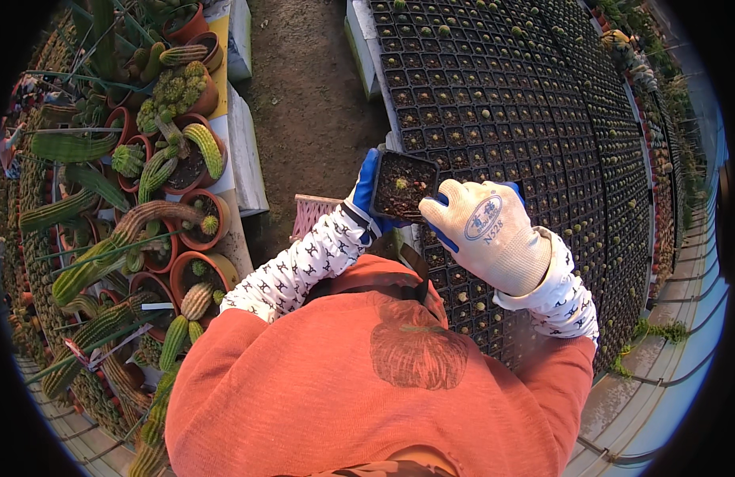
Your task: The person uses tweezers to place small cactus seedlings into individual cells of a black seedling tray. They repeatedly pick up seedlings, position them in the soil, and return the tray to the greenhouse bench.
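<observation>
My left hand [365, 186], in a blue-palmed work glove, grips a small square black plastic nursery pot [411, 157] from its left side and below. Dark soil fills the pot, and a tiny round green cactus [401, 183] sits in it near the middle. My right hand [487, 229] wears a matching glove with a cream knit back that bears printed writing. Its bent fingers and thumb meet at the pot's right edge, over the soil. Whether anything is pinched between those fingertips is hidden.
Trays of black pots with small cacti [481, 113] cover the bench at right. Terracotta pots of long, leaning cacti [203, 217] crowd the left bench, some stems reaching outward. A dirt aisle [311, 89] runs between the benches. A pink slatted plastic item [314, 214] stands in it.
</observation>
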Demonstrator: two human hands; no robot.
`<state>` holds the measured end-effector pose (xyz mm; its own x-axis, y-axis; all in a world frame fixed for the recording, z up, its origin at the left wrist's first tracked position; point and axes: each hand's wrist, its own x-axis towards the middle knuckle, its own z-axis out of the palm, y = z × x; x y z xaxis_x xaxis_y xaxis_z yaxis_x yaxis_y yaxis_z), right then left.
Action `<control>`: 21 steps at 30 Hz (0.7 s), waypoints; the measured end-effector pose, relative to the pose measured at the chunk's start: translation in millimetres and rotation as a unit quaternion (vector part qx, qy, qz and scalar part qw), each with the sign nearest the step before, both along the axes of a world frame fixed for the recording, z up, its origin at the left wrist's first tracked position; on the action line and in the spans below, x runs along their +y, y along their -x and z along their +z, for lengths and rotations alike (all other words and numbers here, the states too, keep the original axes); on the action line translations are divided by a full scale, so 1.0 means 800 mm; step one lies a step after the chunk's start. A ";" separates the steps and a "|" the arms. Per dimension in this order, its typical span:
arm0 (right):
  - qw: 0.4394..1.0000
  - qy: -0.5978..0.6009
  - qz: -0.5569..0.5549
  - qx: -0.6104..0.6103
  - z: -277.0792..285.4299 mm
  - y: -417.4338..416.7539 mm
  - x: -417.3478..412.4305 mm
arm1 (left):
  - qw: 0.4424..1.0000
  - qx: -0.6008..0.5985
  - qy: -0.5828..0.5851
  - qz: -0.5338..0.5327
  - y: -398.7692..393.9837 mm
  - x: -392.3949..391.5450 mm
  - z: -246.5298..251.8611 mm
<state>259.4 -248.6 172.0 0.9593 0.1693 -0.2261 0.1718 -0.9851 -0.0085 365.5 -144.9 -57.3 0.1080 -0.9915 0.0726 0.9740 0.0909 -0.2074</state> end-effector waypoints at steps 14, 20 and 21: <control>0.999 -0.014 -0.039 -0.034 0.002 0.011 -0.015 | 0.998 -0.014 -0.051 0.018 -0.001 0.008 -0.011; 0.998 -0.034 -0.037 -0.031 -0.001 0.015 -0.014 | 0.999 0.004 -0.051 -0.001 0.001 0.000 0.003; 0.998 -0.046 -0.029 -0.035 -0.002 0.014 -0.011 | 0.999 -0.008 -0.045 -0.004 0.002 -0.002 0.004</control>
<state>248.5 -257.5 170.2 0.9812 0.1290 -0.1436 0.1170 -0.9891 -0.0893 364.3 -146.2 -54.0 0.0990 -0.9950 -0.0151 0.9781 0.1001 -0.1827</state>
